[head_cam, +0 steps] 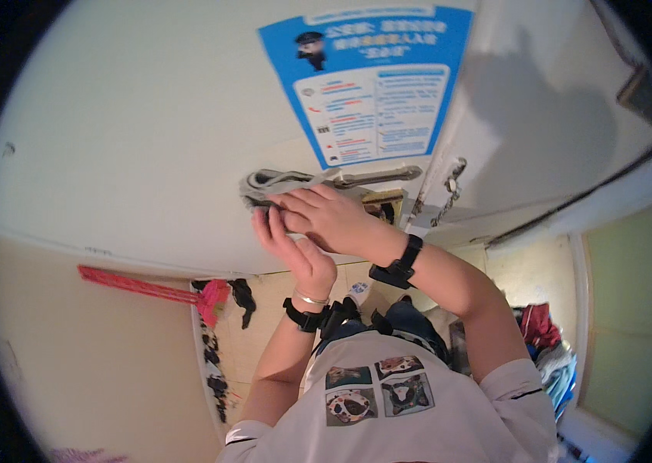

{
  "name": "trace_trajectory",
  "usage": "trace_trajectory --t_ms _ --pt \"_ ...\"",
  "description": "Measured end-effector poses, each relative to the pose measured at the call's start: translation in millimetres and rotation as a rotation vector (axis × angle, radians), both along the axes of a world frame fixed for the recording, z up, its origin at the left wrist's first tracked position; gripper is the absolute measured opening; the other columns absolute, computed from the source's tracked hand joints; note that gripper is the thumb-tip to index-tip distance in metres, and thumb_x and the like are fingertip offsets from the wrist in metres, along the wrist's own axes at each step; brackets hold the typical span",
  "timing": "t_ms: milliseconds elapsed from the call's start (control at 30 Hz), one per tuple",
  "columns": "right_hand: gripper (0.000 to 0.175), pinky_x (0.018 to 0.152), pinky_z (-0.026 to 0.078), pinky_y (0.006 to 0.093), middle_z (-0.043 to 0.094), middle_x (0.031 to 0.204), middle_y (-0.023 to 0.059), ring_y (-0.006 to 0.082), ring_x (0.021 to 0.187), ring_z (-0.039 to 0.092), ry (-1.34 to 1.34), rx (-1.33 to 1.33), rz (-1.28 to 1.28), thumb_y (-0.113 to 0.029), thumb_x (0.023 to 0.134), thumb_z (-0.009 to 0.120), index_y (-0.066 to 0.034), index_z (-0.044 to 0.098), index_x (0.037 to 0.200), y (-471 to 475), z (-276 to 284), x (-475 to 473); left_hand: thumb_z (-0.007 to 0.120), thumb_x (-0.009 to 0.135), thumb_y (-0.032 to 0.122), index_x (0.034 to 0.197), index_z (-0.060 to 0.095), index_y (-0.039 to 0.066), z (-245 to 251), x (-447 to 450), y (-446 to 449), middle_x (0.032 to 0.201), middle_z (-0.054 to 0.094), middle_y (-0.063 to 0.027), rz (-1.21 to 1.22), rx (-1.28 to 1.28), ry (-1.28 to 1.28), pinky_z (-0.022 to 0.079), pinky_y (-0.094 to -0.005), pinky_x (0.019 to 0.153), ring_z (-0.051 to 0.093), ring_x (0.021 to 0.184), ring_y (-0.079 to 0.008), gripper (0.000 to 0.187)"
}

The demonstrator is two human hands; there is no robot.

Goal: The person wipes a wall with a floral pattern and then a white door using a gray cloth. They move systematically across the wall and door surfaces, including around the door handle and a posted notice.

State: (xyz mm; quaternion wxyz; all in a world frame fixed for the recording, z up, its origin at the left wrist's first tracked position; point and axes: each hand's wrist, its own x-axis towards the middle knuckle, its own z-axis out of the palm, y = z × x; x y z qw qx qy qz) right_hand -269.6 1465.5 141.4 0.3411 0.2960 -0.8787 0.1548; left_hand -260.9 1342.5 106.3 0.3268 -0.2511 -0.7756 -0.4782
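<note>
A bunched grey cloth (pixel 271 184) is up against the white door (pixel 146 144), just left of the metal door handle (pixel 381 176). My right hand (pixel 326 217) is closed over the cloth's lower right part, its fingers pointing left. Below it, my left hand (pixel 294 249) is cupped with its fingertips at the cloth's bottom edge. Whether those fingertips grip the cloth is hidden by the folds and my right hand. Both wrists wear black straps, and a bangle circles the left one. Behind my right wrist, a yellowish lock box (pixel 385 205) is partly covered.
A blue poster with writing (pixel 384 87) is fixed above the handle. At the door's right edge hangs a door chain (pixel 447 199). A long red-pink handle (pixel 135 283) leans at the left wall. Piled clothes (pixel 549 347) lie to the right, and tiled floor (pixel 271 292) shows below.
</note>
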Motion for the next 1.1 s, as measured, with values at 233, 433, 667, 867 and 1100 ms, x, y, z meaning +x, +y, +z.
trace_trajectory --t_ms 233,433,667,867,1100 --pt "0.018 0.097 0.042 0.0403 0.05 0.138 0.0153 0.0279 0.12 0.054 -0.096 -0.019 0.031 -0.013 0.084 0.059 -0.0041 0.06 0.1 47 -13 26 0.023 0.101 0.043 0.15 0.016 -0.005 2 5 37 0.156 0.011 -0.0305 -0.005 -0.109 -0.206 -0.005 -0.0622 0.112 0.003 0.145 -0.0484 0.069" --pt "0.026 0.089 0.044 0.0387 0.051 0.137 0.014 0.028 0.112 0.059 0.097 0.099 -0.023 -0.007 0.076 0.066 -0.0091 0.056 0.101 80 0 35 0.043 0.096 0.024 0.141 0.023 -0.014 13 -49 30 0.152 0.01 -0.0387 0.388 0.015 -0.142 0.0 -0.0685 0.109 0.007 0.144 -0.0506 0.062" --pt "0.038 0.09 0.042 0.0422 0.051 0.134 0.0194 0.033 0.111 0.057 0.177 0.105 0.072 -0.002 0.079 0.064 -0.0083 0.052 0.114 76 17 25 0.051 0.09 0.024 0.126 0.043 -0.011 70 -84 -12 0.142 0.031 -0.038 0.786 -0.003 -0.191 0.02 -0.065 0.105 0.039 0.123 -0.0507 0.051" --pt "0.033 0.092 0.039 0.0408 0.05 0.136 0.0174 0.0306 0.115 0.054 0.285 0.055 0.216 -0.019 0.09 0.06 -0.0123 0.05 0.122 67 26 2 0.056 0.084 0.014 0.119 0.049 -0.003 0 -32 55 0.146 0.029 -0.0314 0.284 0.107 0.11 0.021 -0.0646 0.106 0.035 0.124 -0.0498 0.04" --pt "0.039 0.094 0.031 0.0426 0.048 0.138 0.0183 0.0315 0.117 0.052 0.229 0.112 0.181 -0.04 0.1 0.041 -0.0128 0.049 0.127 41 21 -13 0.052 0.088 0.008 0.129 0.043 0.001 34 -106 7 0.144 0.032 -0.0253 0.637 0.294 0.036 0.012 -0.0641 0.111 0.026 0.135 -0.0463 0.042"
